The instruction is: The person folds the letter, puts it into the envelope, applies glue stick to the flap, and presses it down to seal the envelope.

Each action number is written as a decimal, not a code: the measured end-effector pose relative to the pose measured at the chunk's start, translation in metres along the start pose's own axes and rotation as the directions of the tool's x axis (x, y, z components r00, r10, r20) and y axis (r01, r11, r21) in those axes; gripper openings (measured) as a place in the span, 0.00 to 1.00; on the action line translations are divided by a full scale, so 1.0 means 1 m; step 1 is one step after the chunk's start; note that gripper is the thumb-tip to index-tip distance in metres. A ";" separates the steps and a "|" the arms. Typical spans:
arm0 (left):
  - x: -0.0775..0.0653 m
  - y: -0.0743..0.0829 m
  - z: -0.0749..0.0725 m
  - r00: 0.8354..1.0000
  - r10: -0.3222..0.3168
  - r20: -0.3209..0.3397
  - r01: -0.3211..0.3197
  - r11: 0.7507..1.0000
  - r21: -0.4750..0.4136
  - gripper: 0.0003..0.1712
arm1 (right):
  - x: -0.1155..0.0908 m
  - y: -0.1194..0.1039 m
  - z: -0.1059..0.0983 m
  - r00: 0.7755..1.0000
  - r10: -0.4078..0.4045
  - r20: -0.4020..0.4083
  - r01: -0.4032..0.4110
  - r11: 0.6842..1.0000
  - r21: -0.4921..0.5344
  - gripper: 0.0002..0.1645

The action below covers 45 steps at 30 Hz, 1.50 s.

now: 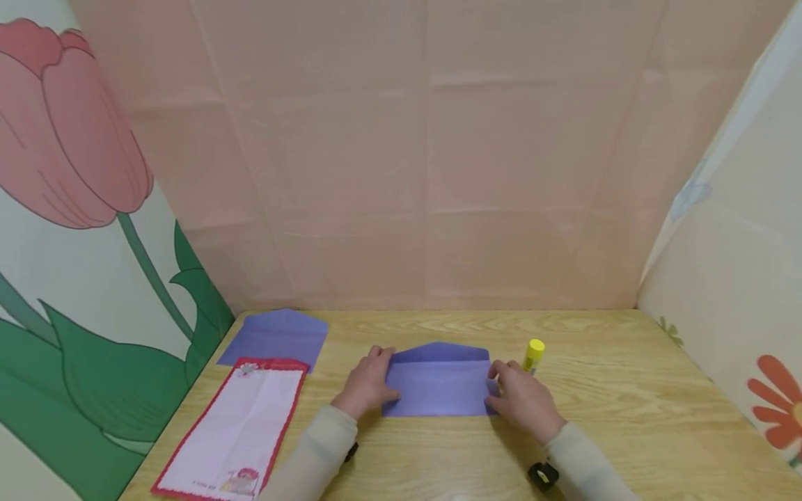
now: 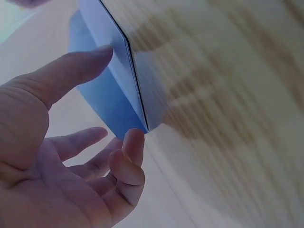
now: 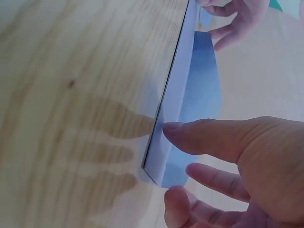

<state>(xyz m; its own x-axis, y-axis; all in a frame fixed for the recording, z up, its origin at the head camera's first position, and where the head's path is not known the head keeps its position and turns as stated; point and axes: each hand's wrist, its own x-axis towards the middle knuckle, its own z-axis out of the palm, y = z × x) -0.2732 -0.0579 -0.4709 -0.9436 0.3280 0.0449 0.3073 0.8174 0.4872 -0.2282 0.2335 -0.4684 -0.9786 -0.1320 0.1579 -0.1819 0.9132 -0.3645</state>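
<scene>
A purple envelope (image 1: 438, 390) lies lengthwise before me in the head view, its pointed flap raised at the far side. At its left end is my left hand (image 1: 366, 383). The left thumb (image 2: 97, 59) rests on the envelope's face, while the fingers bend about the flap-side corner. My right hand (image 1: 525, 398) grips the opposite end. In the right wrist view the right thumb (image 3: 183, 135) presses the face, with the other fingers curled by the end edge. Just beyond the right hand stands a yellow glue stick (image 1: 534, 353), its lower part hidden by the hand.
Another purple envelope (image 1: 278, 342) lies at the table's back left. Overlapping its near edge is a white sheet with a red scalloped border (image 1: 232, 424), left of the left arm. A pinkish covering (image 1: 426, 174) hangs behind the wooden table (image 1: 626, 403).
</scene>
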 end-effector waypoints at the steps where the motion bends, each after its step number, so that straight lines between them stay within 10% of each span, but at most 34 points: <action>1: -0.001 0.001 0.000 1.000 0.001 0.000 -0.001 1.000 0.011 0.48 | 0.000 0.000 0.000 1.000 -0.005 -0.006 0.005 1.000 -0.006 0.25; 11: -0.005 0.007 0.002 1.000 -0.017 0.016 0.015 0.996 0.087 0.30 | 0.003 -0.004 0.001 0.998 -0.059 -0.034 0.058 0.998 -0.026 0.44; 45: -0.007 0.041 0.012 0.986 0.045 0.158 -0.078 0.976 0.204 0.26 | 0.024 -0.069 0.023 0.964 -0.158 0.213 0.145 0.987 0.076 0.19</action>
<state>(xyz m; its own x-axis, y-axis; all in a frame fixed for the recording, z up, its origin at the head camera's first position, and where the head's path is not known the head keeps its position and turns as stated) -0.2524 -0.0204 -0.4618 -0.8974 0.4354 -0.0711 0.3982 0.8688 0.2943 -0.2412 0.1589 -0.4605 -0.9353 -0.3537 0.0139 -0.3285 0.8527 -0.4063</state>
